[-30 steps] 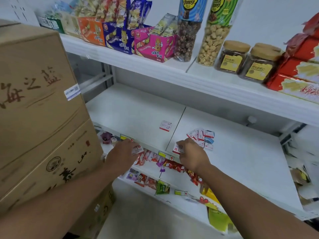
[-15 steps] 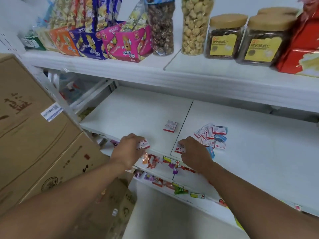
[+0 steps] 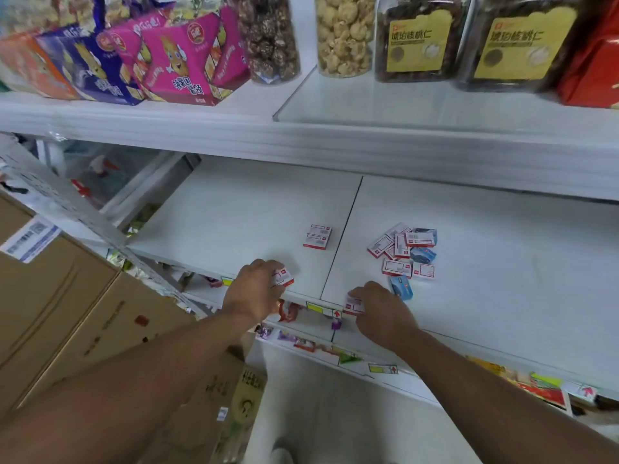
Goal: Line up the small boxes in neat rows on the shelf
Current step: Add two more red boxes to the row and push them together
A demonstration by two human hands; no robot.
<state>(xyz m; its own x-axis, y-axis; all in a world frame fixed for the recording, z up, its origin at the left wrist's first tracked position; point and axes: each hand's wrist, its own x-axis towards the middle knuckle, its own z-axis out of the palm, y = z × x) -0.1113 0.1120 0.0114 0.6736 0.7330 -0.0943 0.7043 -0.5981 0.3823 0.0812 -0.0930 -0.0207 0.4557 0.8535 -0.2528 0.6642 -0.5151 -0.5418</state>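
On the white middle shelf (image 3: 241,209) lies a loose heap of small red-and-white and blue boxes (image 3: 403,251), right of the panel seam. One red-and-white box (image 3: 317,237) lies alone left of the seam. My left hand (image 3: 256,288) grips a small red-and-white box (image 3: 283,277) at the shelf's front edge. My right hand (image 3: 382,311) holds another small red-and-white box (image 3: 353,306) on the front edge, just right of the seam. A blue box (image 3: 401,287) lies beside my right hand's knuckles.
The shelf above carries pink and purple snack cartons (image 3: 181,58), popcorn jars (image 3: 343,35) and walnut jars (image 3: 417,38). Stacked cardboard cartons (image 3: 57,296) stand close on my left. A lower shelf (image 3: 301,343) holds small wrapped sweets behind price tags.
The view has drawn closer to the middle shelf. Both hands have stayed at the front edge with their boxes; the left box now rests on the shelf edge.
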